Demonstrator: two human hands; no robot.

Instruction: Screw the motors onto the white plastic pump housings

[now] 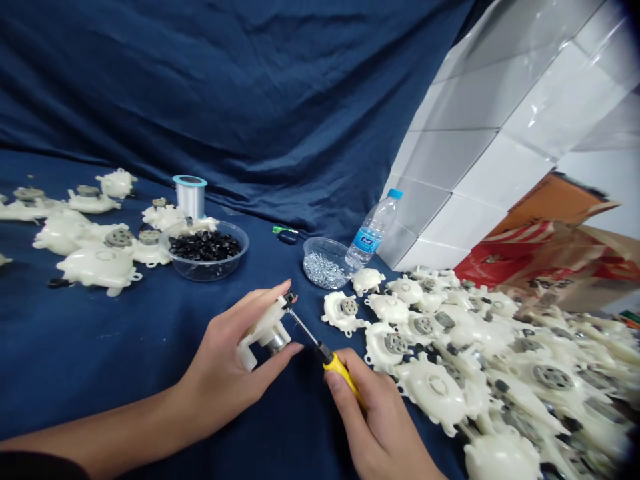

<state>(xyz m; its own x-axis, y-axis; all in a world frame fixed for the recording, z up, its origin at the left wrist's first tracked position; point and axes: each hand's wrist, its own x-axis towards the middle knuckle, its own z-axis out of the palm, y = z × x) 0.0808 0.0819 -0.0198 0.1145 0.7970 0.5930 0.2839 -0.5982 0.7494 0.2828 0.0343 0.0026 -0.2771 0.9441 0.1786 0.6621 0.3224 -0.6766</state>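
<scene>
My left hand is closed around a white plastic motor housing, with a silver motor showing on its near side. A small black part sits at the housing's upper end, by my fingertips. My right hand grips the yellow handle of a screwdriver. Its metal shaft points up and to the left, and the tip meets the black part or lies right beside it; the exact contact is too small to tell.
A clear bowl of black parts and a clear bowl of screws stand beyond my hands. Behind are a wire spool and a water bottle. Many housings crowd the right; several more lie left. White boxes rise right.
</scene>
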